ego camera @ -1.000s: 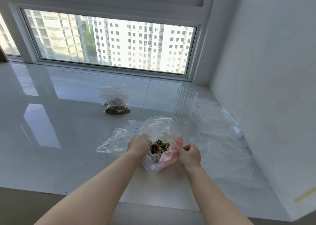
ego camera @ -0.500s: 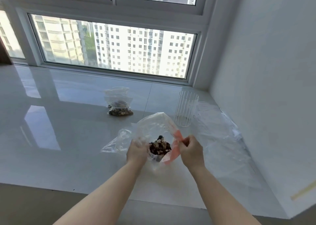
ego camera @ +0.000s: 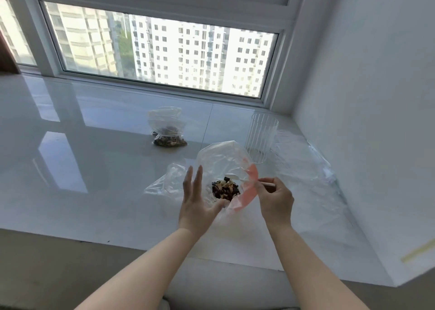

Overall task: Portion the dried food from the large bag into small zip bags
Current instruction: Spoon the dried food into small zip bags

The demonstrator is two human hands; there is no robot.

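- Right now the left hand [ego camera: 196, 201] is spread open, fingers straight and pointing up, its thumb against the near wall of the small zip bag [ego camera: 226, 168] and gripping nothing.
- Opposite it, the right hand [ego camera: 275, 199] pinches a thin pale stick-like handle [ego camera: 267, 184] at the bag's orange zip edge [ego camera: 249, 189]; what sits at the handle's far end I cannot tell.
- Dried food [ego camera: 225, 188], a dark and tan mix, lies heaped in the bottom of this bag, which stands on the glossy white sill [ego camera: 94, 168].
- Risk: with the left hand holding nothing, the soft bag looks held up mainly by the pinch at the orange edge, so it could slump or tip and spill pieces across the sill.
- Risk: the ribbed glass [ego camera: 260, 140] stands just behind the bag, and a careless lift could knock it.
- Another bag holding food [ego camera: 168, 133] sits farther back, well apart; crumpled clear plastic [ego camera: 306, 168] lies at the right.
- Compared with half a second ago, the left hand has let go of the bag's rim and opened flat, while the right has kept its place at the orange edge.
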